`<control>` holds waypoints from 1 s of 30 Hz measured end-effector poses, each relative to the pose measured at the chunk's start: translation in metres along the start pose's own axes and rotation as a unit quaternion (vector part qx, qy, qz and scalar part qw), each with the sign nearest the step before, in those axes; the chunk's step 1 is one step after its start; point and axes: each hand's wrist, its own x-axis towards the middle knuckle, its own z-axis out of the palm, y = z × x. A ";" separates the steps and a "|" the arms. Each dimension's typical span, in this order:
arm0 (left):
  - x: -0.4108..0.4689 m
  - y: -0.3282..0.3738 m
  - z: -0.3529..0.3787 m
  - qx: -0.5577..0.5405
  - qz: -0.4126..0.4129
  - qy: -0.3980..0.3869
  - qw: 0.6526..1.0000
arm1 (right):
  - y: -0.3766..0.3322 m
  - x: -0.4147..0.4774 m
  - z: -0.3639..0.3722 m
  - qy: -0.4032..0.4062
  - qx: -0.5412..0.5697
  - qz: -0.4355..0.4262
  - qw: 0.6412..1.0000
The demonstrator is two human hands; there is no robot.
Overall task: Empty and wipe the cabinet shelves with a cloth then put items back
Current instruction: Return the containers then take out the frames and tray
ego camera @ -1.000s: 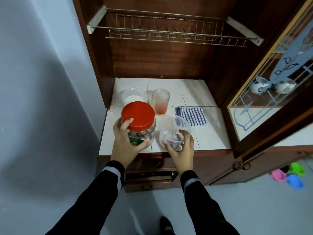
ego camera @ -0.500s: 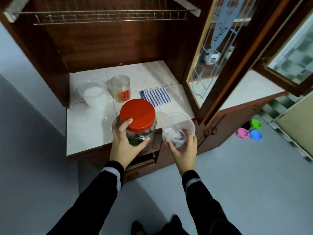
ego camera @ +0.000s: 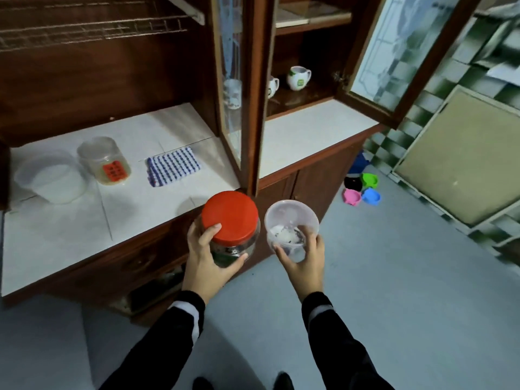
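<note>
My left hand (ego camera: 205,260) grips a clear jar with a red lid (ego camera: 230,215), held in the air just off the front edge of the white tiled cabinet shelf (ego camera: 56,237). My right hand (ego camera: 304,260) holds a clear lidded plastic tub (ego camera: 291,220) with white and dark contents, beside the jar. On the shelf stand a clear tub of white powder (ego camera: 55,178) and a clear jar with an orange label (ego camera: 105,161). A blue-and-white checked cloth (ego camera: 173,168) lies folded to their right.
An open glass cabinet door (ego camera: 233,88) stands edge-on right of the shelf, a second open door (ego camera: 399,52) farther right. White cups (ego camera: 298,77) sit in the right compartment. Coloured plastic bowls (ego camera: 361,190) lie on the grey floor. A wire rack (ego camera: 98,26) hangs above the shelf.
Both hands have carried the red-lidded jar and the clear tub off the shelf and rightward. My view has swung right, bringing the right compartment and floor into sight.
</note>
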 end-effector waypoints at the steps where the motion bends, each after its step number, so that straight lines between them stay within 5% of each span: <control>1: 0.002 0.014 0.018 -0.004 0.010 -0.004 1.000 | 0.010 0.005 -0.021 0.014 -0.005 0.004 1.000; 15: 0.071 0.129 0.163 -0.053 0.021 -0.029 0.998 | 0.048 0.093 -0.174 0.099 -0.051 -0.021 0.994; 30: 0.257 0.134 0.242 -0.075 0.053 0.056 0.994 | 0.024 0.295 -0.181 0.119 -0.016 -0.099 0.988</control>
